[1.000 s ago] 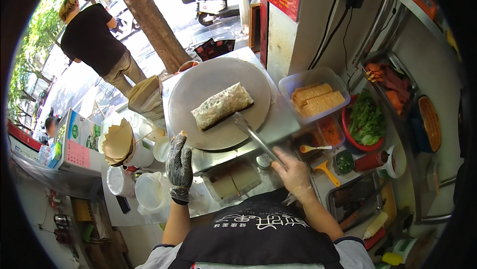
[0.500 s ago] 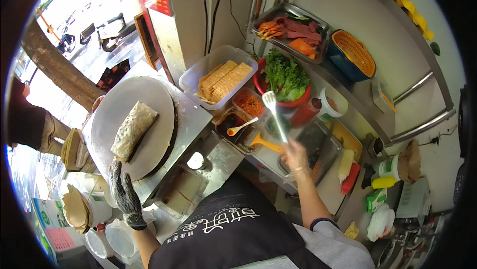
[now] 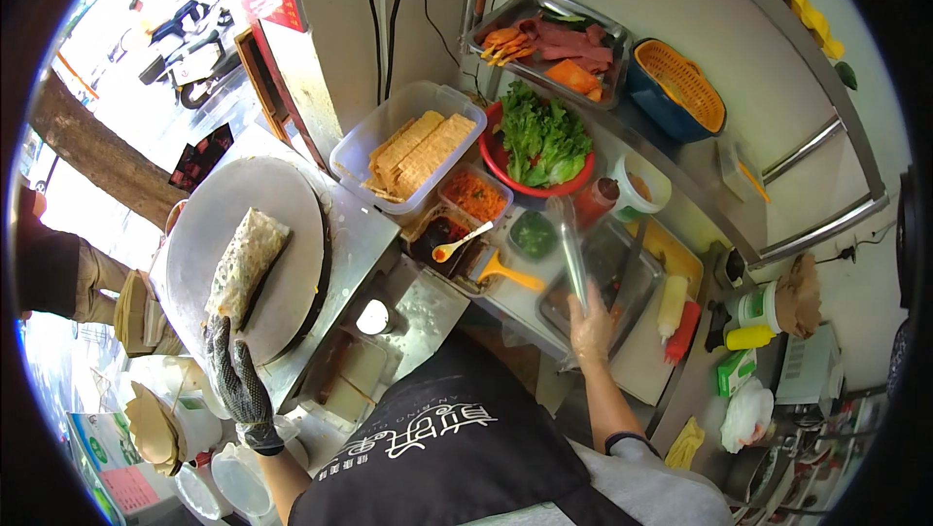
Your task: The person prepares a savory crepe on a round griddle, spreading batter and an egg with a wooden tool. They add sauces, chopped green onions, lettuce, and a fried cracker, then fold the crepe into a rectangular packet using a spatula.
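A filled, folded crepe (image 3: 248,262) lies slantwise on the round griddle (image 3: 216,195) at the left. My left hand (image 3: 238,385), in a dark dotted glove with bare fingertips, stretches its fingers up to the near end of the crepe; whether they touch it I cannot tell. Long metal tongs (image 3: 570,256) are in my closed right hand (image 3: 590,327), blurred at the top and pointing up over a clear-lidded tray (image 3: 622,278). Left of the tongs sit a tub of chopped greens (image 3: 533,234) and a brush with an orange handle (image 3: 513,271).
A plastic bin of crisp crackers (image 3: 340,152), a red bowl of lettuce (image 3: 544,142) and a tray of sliced meat (image 3: 573,45) stand behind. A white spoon (image 3: 465,241) rests in a dark sauce tub. Yellow and red squeeze bottles (image 3: 683,332) lie at right. A person (image 3: 58,263) stands beyond the griddle.
My right hand has drawn the tongs down and slightly right, away from the tubs. My left hand stays by the crepe. The whole view has shifted a little.
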`<action>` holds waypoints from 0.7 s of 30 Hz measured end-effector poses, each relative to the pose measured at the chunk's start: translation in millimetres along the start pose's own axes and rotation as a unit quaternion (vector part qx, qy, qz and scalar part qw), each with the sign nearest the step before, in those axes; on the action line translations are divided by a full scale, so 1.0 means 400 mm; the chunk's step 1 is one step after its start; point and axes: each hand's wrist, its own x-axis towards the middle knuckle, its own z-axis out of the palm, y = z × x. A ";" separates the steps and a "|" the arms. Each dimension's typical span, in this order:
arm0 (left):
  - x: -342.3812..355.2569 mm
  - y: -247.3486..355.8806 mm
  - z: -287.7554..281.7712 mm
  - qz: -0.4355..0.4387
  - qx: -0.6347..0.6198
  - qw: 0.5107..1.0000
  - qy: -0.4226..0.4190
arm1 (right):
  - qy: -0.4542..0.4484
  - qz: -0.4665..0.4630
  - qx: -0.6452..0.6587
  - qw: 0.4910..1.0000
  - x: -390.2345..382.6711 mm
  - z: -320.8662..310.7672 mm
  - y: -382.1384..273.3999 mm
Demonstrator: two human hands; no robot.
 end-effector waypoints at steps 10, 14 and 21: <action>-0.016 -0.006 -0.018 -0.010 0.012 1.000 0.013 | 0.014 -0.083 -0.086 0.993 -0.042 0.060 0.077; -0.022 -0.005 -0.021 -0.024 0.010 0.999 0.023 | -0.031 -0.044 -0.119 0.991 -0.045 0.058 0.060; -0.025 -0.013 -0.020 -0.013 0.007 1.000 0.022 | 0.045 -0.091 -0.121 0.987 -0.096 0.125 0.161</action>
